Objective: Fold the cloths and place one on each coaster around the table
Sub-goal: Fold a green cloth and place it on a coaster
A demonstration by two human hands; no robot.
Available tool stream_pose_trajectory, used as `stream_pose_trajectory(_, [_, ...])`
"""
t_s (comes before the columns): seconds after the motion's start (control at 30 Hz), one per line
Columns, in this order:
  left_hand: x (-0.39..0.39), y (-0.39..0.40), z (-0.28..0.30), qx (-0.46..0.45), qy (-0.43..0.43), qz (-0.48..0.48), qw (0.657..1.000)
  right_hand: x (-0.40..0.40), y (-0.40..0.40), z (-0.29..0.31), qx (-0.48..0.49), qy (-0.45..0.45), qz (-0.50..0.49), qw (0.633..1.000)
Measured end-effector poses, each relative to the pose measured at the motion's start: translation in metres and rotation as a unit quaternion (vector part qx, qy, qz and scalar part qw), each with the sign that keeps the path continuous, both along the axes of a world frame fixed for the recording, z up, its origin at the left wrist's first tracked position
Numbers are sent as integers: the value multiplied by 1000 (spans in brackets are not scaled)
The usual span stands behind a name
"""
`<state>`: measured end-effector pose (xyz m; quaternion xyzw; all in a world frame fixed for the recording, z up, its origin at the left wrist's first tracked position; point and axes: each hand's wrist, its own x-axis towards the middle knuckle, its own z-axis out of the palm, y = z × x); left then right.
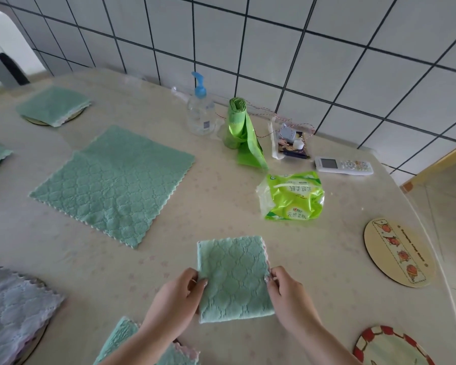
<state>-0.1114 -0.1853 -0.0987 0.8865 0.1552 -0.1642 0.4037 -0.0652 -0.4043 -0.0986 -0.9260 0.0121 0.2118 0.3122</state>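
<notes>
Two bare forearms, no sleeves in view; pale polished nails on the right grip.

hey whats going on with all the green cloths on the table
A person is folding cloths to set on coasters. Both hands, left hand and right hand, pinch the side edges of a folded green cloth lying on the table. Another green cloth lies unfolded beyond it. A folded one already sits on a far coaster, while two coasters on the right, a tan one and a red-rimmed one, are bare.
</notes>
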Motion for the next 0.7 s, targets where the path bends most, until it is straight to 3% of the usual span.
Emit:
stream_pose_trajectory(0.23, [19,0,-6,52,24,-14,998,4,3,-5,-10,7,-37,999])
stream_pose_trajectory(0.43, [28,3,-9,23,62,7,998,6,4,-2,-14,1,-46,999])
stream_pose_trajectory(0.5, [22,4,-10,77,2,9,997,4,5,2,-20,-35,-65,997])
stream_pose_trajectory(0.57, [17,2,-10,133,-146,-21,980,1,5,0,-41,-127,-47,990])
stream_pose_trajectory(0.63, [13,-3,-13,166,-253,-99,948,-1,10,-5,-72,-211,31,974])
stream_pose_trajectory(0.7, [12,-13,-21,195,-269,-178,926,-1,20,-12,-123,-244,128,953])
